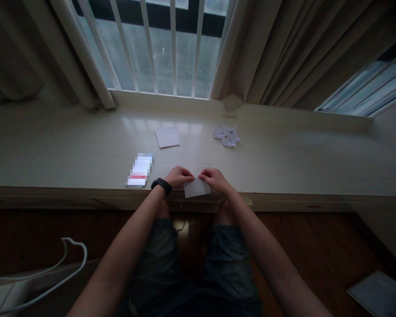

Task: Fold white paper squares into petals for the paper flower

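Between my two hands is a small white sheet of paper (197, 188), held along its far edge and overhanging the front edge of the pale counter (300, 163). My left hand (180, 176), with a black band on its wrist, pinches the paper's far left corner. At the far right corner my right hand (214, 178) pinches it between thumb and fingers. Beyond the hands lies a stack of white square paper (167, 137). To its right sits a cluster of folded white paper (226, 135).
A phone with a blurred-out screen (140, 170) lies left of my left hand. Behind the counter are a barred window (161, 53) and beige curtains (260, 53). A white cable (75, 246) loops at the lower left. A flat grey object (381, 293) lies on the floor at right.
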Action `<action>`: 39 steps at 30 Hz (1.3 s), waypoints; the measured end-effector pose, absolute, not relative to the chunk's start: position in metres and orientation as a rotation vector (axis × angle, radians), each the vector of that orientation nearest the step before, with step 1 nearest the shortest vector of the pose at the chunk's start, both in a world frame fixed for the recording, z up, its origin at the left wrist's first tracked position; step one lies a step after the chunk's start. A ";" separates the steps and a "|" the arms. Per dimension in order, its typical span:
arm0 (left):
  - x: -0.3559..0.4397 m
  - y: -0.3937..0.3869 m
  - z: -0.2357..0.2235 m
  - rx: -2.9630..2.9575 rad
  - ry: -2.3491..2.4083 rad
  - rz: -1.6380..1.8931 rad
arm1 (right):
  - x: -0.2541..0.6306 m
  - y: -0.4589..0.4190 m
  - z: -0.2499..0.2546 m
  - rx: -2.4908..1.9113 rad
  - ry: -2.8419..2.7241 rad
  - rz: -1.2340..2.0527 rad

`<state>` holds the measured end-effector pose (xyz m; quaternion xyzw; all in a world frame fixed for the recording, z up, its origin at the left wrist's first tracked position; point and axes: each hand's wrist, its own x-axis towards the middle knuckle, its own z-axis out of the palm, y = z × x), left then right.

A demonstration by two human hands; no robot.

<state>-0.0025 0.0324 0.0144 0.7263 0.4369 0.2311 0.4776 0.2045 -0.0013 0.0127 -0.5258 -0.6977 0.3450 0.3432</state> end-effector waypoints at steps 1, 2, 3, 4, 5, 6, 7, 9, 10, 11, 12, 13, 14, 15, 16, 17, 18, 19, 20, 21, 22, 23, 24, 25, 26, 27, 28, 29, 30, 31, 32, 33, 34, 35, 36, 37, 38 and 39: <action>-0.004 0.031 0.017 1.770 1.070 0.560 | 0.205 -0.002 0.015 -1.378 -1.809 0.874; -0.006 0.030 0.020 1.768 1.063 0.556 | 0.206 -0.003 0.016 -1.386 -1.807 0.855; -0.008 0.029 0.022 1.766 1.051 0.552 | 0.209 -0.004 0.018 -1.391 -1.812 0.843; -0.011 0.028 0.025 1.765 1.039 0.547 | 0.212 -0.005 0.019 -1.394 -1.823 0.838; -0.014 0.028 0.027 1.767 1.032 0.540 | 0.215 -0.005 0.020 -1.395 -1.837 0.836; -0.018 0.027 0.029 1.771 1.036 0.534 | 0.220 -0.006 0.021 -1.402 -1.849 0.831; -0.022 0.027 0.031 1.781 1.057 0.528 | 0.225 -0.006 0.022 -1.417 -1.848 0.814; -0.032 0.026 0.034 1.814 1.137 0.534 | 0.235 -0.006 0.022 -1.472 -1.802 0.751; -0.035 0.025 0.036 1.830 1.181 0.553 | 0.239 -0.007 0.023 -1.501 -1.763 0.718; -0.038 0.024 0.037 1.836 1.207 0.588 | 0.241 -0.008 0.024 -1.518 -1.737 0.697; -0.038 0.023 0.038 1.840 1.216 0.615 | 0.242 -0.009 0.025 -1.520 -1.730 0.688; -0.037 0.021 0.040 1.847 1.213 0.649 | 0.240 -0.010 0.027 -1.513 -1.738 0.686; -0.035 0.019 0.040 1.861 1.201 0.673 | 0.238 -0.011 0.028 -1.499 -1.758 0.689; -0.030 0.016 0.041 1.888 1.163 0.670 | 0.233 -0.013 0.029 -1.484 -1.781 0.693; -0.025 0.014 0.041 1.919 1.121 0.677 | 0.229 -0.014 0.030 -1.469 -1.802 0.698; -0.020 0.013 0.041 1.951 1.098 0.678 | 0.224 -0.016 0.031 -1.458 -1.816 0.701; -0.015 0.011 0.041 1.993 1.081 0.653 | 0.220 -0.017 0.032 -1.452 -1.827 0.700; -0.011 0.011 0.040 2.036 1.099 0.645 | 0.216 -0.018 0.033 -1.445 -1.837 0.699; -0.008 0.010 0.039 2.073 1.119 0.641 | 0.214 -0.018 0.033 -1.435 -1.851 0.700; -0.006 0.010 0.039 2.101 1.140 0.641 | 0.213 -0.018 0.034 -1.417 -1.873 0.708; -0.005 0.011 0.038 2.119 1.160 0.646 | 0.212 -0.018 0.036 -1.387 -1.902 0.725; -0.005 0.011 0.038 2.128 1.172 0.650 | 0.212 -0.018 0.037 -1.349 -1.936 0.752; -0.005 0.011 0.038 2.130 1.175 0.650 | 0.211 -0.017 0.039 -1.310 -1.968 0.781; -0.006 0.011 0.038 2.130 1.171 0.645 | 0.210 -0.017 0.041 -1.280 -1.993 0.803; -0.006 0.010 0.039 2.130 1.162 0.635 | 0.209 -0.016 0.043 -1.263 -2.013 0.818; -0.006 0.010 0.041 2.132 1.152 0.624 | 0.207 -0.015 0.046 -1.262 -2.032 0.830; -0.006 0.009 0.042 2.138 1.143 0.612 | 0.205 -0.014 0.048 -1.273 -2.050 0.843; -0.006 0.008 0.045 2.146 1.136 0.601 | 0.204 -0.014 0.049 -1.287 -2.069 0.857; -0.007 0.007 0.047 2.155 1.134 0.593 | 0.203 -0.013 0.051 -1.297 -2.087 0.876; -0.007 0.007 0.049 2.162 1.136 0.590 | 0.202 -0.013 0.052 -1.299 -2.098 0.900; -0.008 0.006 0.051 2.168 1.142 0.589 | 0.203 -0.013 0.053 -1.293 -2.102 0.928; -0.009 0.006 0.053 2.172 1.149 0.589 | 0.206 -0.013 0.053 -1.281 -2.099 0.955; -0.011 0.006 0.054 2.174 1.160 0.591 | 0.209 -0.014 0.053 -1.271 -2.090 0.982; -0.013 0.006 0.055 2.174 1.175 0.595 | 0.214 -0.014 0.053 -1.269 -2.080 1.013; -0.016 0.007 0.055 2.175 1.192 0.597 | 0.221 -0.015 0.053 -1.275 -2.072 1.044; -0.019 0.009 0.056 2.179 1.217 0.602 | 0.229 -0.016 0.052 -1.298 -2.061 1.069; -0.023 0.010 0.055 2.185 1.248 0.612 | 0.237 -0.017 0.051 -1.325 -2.054 1.093; -0.026 0.012 0.055 2.191 1.283 0.629 | 0.245 -0.018 0.050 -1.361 -2.053 1.091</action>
